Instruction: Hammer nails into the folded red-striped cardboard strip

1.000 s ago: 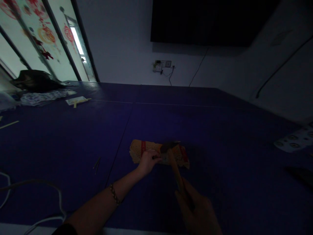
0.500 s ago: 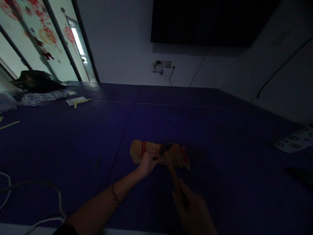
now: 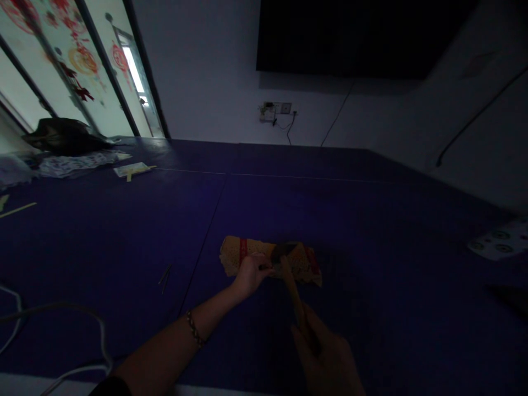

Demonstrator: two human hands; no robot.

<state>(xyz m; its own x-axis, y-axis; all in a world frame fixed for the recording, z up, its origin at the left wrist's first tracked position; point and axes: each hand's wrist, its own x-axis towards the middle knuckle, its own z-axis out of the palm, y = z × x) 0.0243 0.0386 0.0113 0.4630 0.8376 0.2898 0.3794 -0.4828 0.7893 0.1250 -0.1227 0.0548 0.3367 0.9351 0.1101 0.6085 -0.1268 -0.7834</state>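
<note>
A yellowish, crinkled wrapped bundle with red bands [image 3: 233,254] lies across the purple surface ahead of me. Over its near edge, my left hand [image 3: 249,275] is closed in a pinch; a small dark spot shows at the fingertips, too dim to name. My right hand [image 3: 325,352] grips the wooden handle of a hammer [image 3: 293,291]. The hammer's dark head rests on or just above the bundle's right half, close to my left fingertips. Left of my left hand lie two thin metal rods [image 3: 165,279], nail-like in shape.
The purple tabletop [image 3: 173,220] stretches to the wall. A pale cable [image 3: 101,335] loops at the lower left. A black bag [image 3: 68,135] and papers [image 3: 132,169] lie at the back left. A white printed item [image 3: 501,239] and a dark flat object [image 3: 509,297] sit at right.
The hammer head has tilted or shifted slightly on the bundle. Both hands stay in nearly the same place, and the whole view has moved a little.
</note>
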